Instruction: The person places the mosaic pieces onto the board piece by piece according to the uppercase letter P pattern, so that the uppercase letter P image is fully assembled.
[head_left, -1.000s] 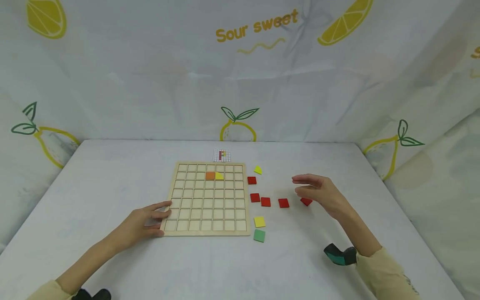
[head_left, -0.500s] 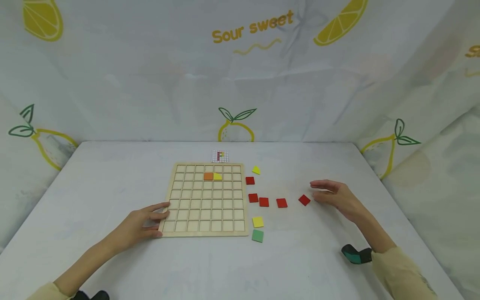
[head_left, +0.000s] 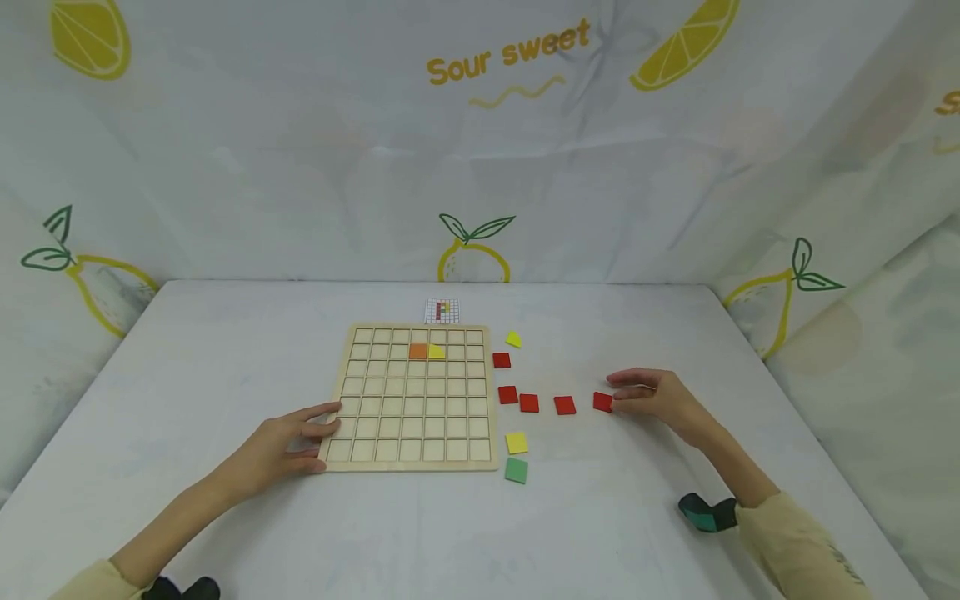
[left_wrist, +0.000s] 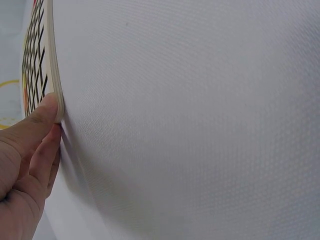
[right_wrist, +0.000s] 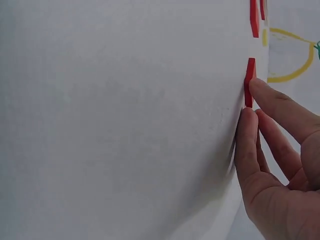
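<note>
A wooden grid board (head_left: 408,467) lies left of the table's middle, with an orange square tile (head_left: 417,351) and a yellow tile (head_left: 437,352) in its cells. My left hand (head_left: 272,452) grips the board's near left corner; the left wrist view has the thumb on top and fingers at the edge. At the right, my right hand (head_left: 663,402) pinches a red square tile (head_left: 602,402) by its right side. One fingertip lies over that tile (right_wrist: 250,75) in the right wrist view, another at its end.
Several red tiles (head_left: 565,405) lie between board and right hand. A yellow square tile (head_left: 517,442) and a green one (head_left: 516,471) sit near the board's front right corner. A yellow piece (head_left: 513,339) lies farther back. Behind the board is a small pattern card (head_left: 442,311).
My right hand first moved right, off the red tile, then came back left onto it. The tile has turned straighter and shifted slightly left. My left hand stays at the board.
</note>
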